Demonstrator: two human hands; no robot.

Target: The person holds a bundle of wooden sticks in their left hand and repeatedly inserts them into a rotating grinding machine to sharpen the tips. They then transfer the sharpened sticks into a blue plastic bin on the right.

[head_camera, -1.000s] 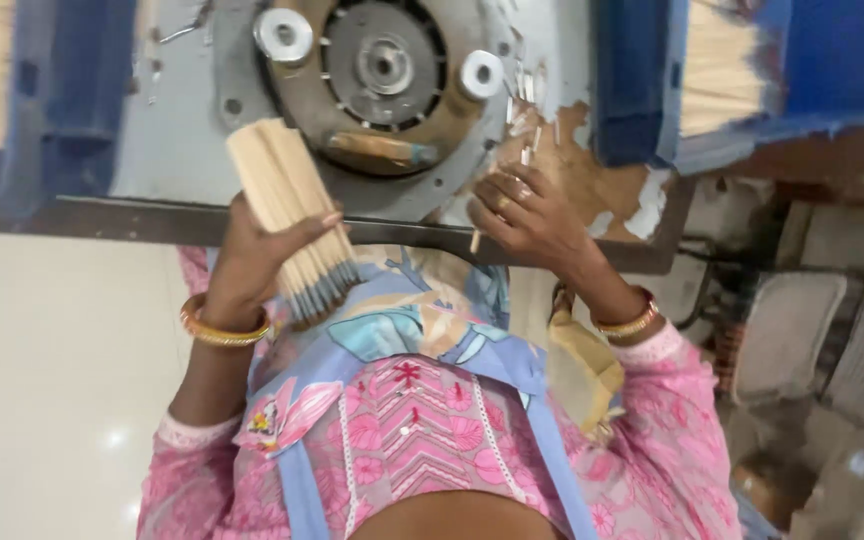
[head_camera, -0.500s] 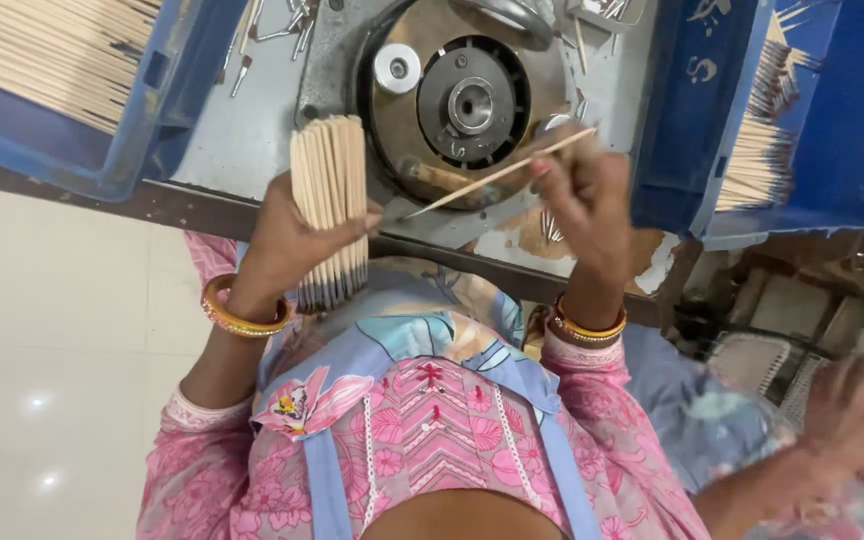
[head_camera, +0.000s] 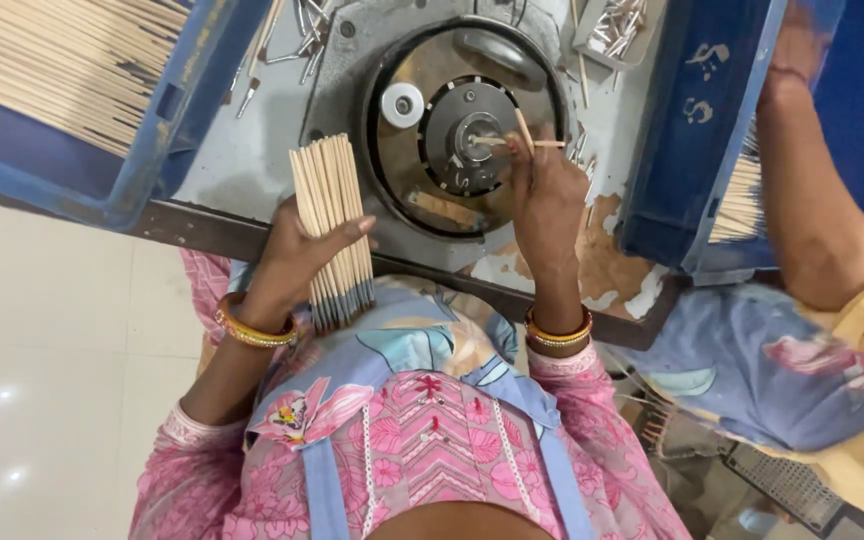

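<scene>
At the round machine [head_camera: 462, 130], right hand [head_camera: 547, 195] pinches one stick [head_camera: 517, 143]; left hand [head_camera: 297, 255] clasps a bundle [head_camera: 330, 215].

I note my left hand [head_camera: 297, 262] left of centre, gripping a bundle of sticks [head_camera: 332, 230]. My right hand [head_camera: 545, 200] sits right of it, 1 stick [head_camera: 520, 142] at the round machine head [head_camera: 467, 125], top centre. Stick-filled crates: 1 upper left [head_camera: 122, 150], 1 upper right [head_camera: 697, 150]. Another person's arm [head_camera: 812, 200] far right.

Glossy pale tiled floor [head_camera: 42, 400] with light glints, grey chipped workbench [head_camera: 252, 170] above
</scene>
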